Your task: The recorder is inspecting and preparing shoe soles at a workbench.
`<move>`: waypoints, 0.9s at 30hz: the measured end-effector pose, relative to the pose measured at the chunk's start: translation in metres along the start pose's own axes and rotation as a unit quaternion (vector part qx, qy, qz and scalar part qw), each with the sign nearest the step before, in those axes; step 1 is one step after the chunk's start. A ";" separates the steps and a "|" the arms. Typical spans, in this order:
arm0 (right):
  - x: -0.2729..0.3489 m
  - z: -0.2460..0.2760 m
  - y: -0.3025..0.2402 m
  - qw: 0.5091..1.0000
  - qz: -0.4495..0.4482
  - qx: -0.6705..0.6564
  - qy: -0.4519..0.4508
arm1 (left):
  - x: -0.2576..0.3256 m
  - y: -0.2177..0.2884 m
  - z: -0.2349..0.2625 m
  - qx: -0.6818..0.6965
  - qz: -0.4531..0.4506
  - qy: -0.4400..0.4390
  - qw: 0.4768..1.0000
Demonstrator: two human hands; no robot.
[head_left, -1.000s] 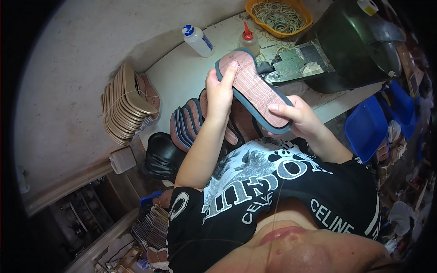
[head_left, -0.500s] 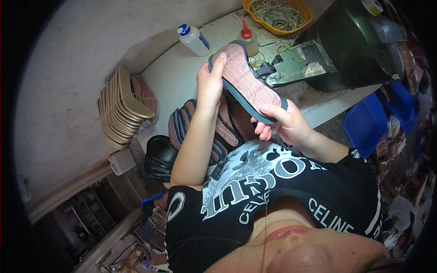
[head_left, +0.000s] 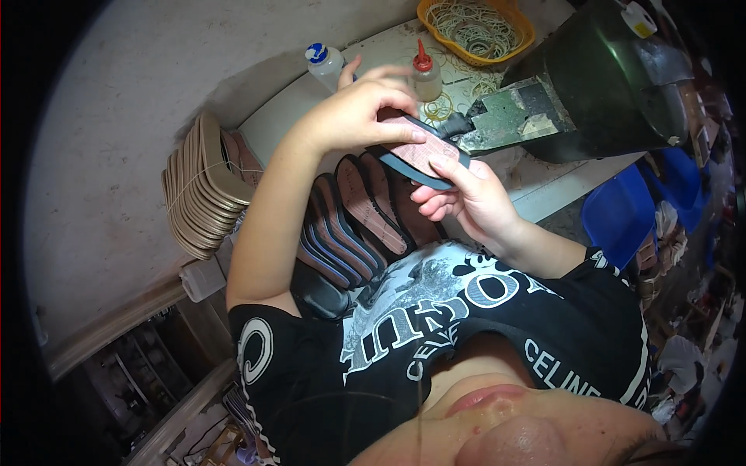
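A shoe insole (head_left: 416, 146), pink with printed lines and a dark rim, is held tilted between my two hands. My right hand (head_left: 475, 193) grips its near end, with the thumb on the pink face and the fingers curled beneath. Across the far end lies my left hand (head_left: 353, 115), its thumb on the pink face and a bent finger at the dark edge; other fingers stick out, slightly blurred. That hand hides the insole's far part. Just beyond the insole, a dark knob-like piece (head_left: 454, 126) projects from a worn green metal block (head_left: 513, 116).
Several dark-rimmed pink insoles (head_left: 371, 198) lie below my hands. At the left stands a tied stack of tan insoles (head_left: 203, 186). Behind are a blue-capped bottle (head_left: 325, 66), a red-tipped bottle (head_left: 424, 74) and a yellow basket (head_left: 475, 31) of rubber bands. Blue chairs (head_left: 619, 203) stand at right.
My left hand has shifted from the insole's left edge to reach over its far end, with the elbow swung outward. The insole has turned and tipped, showing less of its face. My right hand keeps its grip.
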State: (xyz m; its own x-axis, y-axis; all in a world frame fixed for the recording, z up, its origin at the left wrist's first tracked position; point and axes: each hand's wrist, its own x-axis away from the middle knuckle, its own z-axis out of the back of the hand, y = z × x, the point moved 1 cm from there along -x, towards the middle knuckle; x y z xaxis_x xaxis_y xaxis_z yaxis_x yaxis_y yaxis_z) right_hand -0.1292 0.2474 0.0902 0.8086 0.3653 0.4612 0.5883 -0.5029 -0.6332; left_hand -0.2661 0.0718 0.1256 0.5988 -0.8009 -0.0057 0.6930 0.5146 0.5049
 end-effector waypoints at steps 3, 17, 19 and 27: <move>0.000 0.000 0.000 1.000 -0.013 -0.010 -0.009 | -0.009 -0.002 0.006 0.045 0.080 -0.157 0.983; -0.003 0.008 -0.005 0.999 0.010 0.011 -0.032 | 0.012 0.026 0.006 0.108 0.220 -0.157 0.957; -0.003 0.008 -0.007 0.999 0.011 0.017 -0.028 | 0.016 0.020 -0.001 0.119 0.196 -0.136 0.964; -0.004 0.003 -0.011 0.999 0.011 0.037 -0.024 | 0.028 0.010 -0.020 0.271 0.224 -0.138 0.926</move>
State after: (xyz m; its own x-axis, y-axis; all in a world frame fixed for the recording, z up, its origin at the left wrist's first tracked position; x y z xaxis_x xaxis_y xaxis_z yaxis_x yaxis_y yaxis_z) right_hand -0.1390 0.2542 0.0934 0.8197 0.3932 0.4164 0.5668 -0.4526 -0.6884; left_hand -0.2342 0.0609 0.1137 0.6003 -0.6306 0.4919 0.0527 0.6449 0.7625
